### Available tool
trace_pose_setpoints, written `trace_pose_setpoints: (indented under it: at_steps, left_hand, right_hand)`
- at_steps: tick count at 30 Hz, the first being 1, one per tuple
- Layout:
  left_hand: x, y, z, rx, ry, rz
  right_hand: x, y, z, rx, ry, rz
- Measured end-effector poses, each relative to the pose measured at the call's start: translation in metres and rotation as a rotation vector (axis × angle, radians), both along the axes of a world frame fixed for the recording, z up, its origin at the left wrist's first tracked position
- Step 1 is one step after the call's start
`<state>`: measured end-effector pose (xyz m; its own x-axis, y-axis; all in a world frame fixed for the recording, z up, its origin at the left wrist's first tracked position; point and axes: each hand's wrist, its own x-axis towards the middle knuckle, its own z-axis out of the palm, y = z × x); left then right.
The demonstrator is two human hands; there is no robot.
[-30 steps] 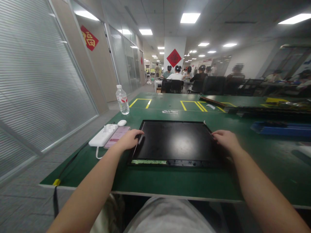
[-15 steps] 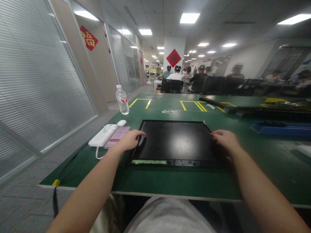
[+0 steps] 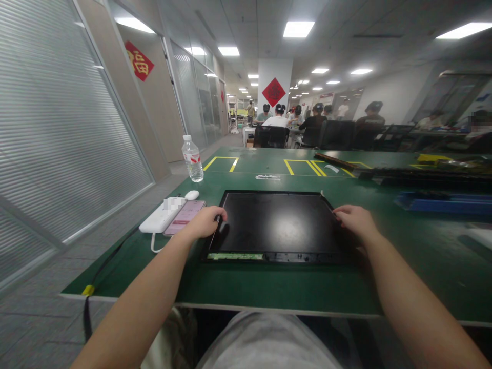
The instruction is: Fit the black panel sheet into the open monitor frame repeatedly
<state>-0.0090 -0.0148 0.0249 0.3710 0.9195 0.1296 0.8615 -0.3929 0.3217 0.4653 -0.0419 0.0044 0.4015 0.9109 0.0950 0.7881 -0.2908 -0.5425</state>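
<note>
A black LCD screen panel (image 3: 261,218) lies flat on the green table (image 3: 277,287) in front of me. Along the left part of its near edge runs a narrow green circuit strip (image 3: 235,257). My left hand (image 3: 205,223) is closed around the panel's left edge, its bent index finger reaching just over the glass. On the opposite side my right hand (image 3: 357,223) pinches the right edge between thumb and fingers. The undersides of both grips are hidden.
Left of the panel are a phone (image 3: 185,218), a white power strip (image 3: 161,215) and a small white case (image 3: 191,195). A water bottle (image 3: 192,160) stands behind them. At the right lie a blue tray-like piece (image 3: 442,201) and long dark strips (image 3: 418,177). Several people sit farther back.
My left index finger, stretched out over the screen before, has curled in and down toward the left edge. The panel and my right hand look nearly unchanged.
</note>
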Motion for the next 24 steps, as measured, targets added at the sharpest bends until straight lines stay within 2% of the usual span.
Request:
trace_pose_setpoints:
  at_steps: [7,10,12,16,19,24]
  left_hand:
    - [0.0,0.003,-0.005,0.016,-0.021,0.048]
    - [-0.001,0.006,-0.01,0.058,-0.038,0.02]
    - [-0.002,0.007,-0.013,0.08,-0.051,0.017]
    - [-0.003,0.009,-0.018,0.022,0.042,0.068]
    - [-0.002,0.008,-0.017,-0.017,0.09,0.062]
    - [-0.003,0.004,-0.013,-0.053,0.032,0.06]
  right_hand:
    - [-0.002,0.0,0.001,0.003,0.0,0.008]
    - [-0.003,-0.001,0.002,0.007,0.029,-0.003]
    - [-0.003,-0.001,0.004,0.024,0.078,-0.031]
    - [0.004,-0.002,0.007,0.061,0.097,-0.128]
    - [0.01,-0.002,0.005,0.018,0.024,-0.16]
    - [0.01,0.002,-0.005,-0.131,-0.028,-0.077]
